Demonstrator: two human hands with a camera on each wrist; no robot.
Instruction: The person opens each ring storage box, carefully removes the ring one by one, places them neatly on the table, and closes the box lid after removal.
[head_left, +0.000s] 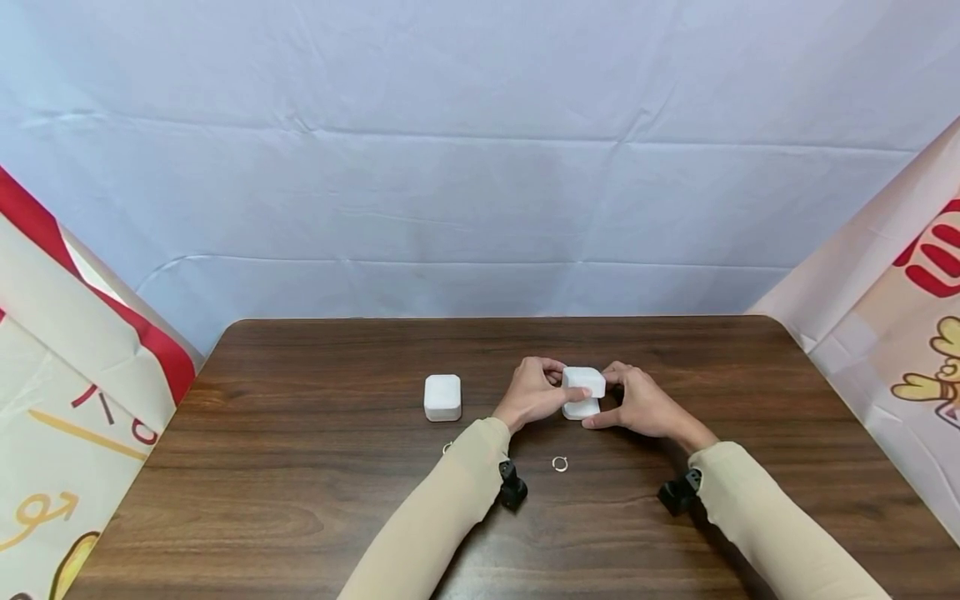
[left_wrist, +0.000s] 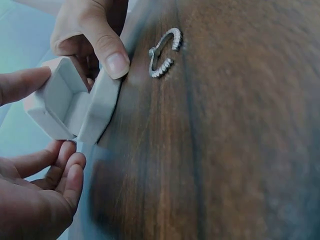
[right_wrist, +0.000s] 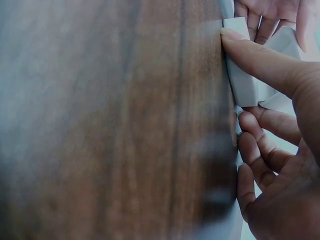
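Observation:
A small white hinged ring box (head_left: 583, 382) stands on the wooden table with its lid partly raised; the left wrist view looks into its white inside. My left hand (head_left: 531, 393) holds the lid, thumb on the front edge and fingers around the back. From the other side my right hand (head_left: 639, 404) grips the base, its thumb (right_wrist: 255, 55) pressing the front wall. Nearer to me lies an open-ended ring (head_left: 560, 464), studded with clear stones in the left wrist view. Another ring (head_left: 447, 447) is partly hidden by my left sleeve.
A second white box (head_left: 442, 397), closed, stands on the table (head_left: 315, 467) to the left of my hands. A pale cloth (head_left: 465, 192) hangs behind the far table edge. Printed sheets hang at both sides.

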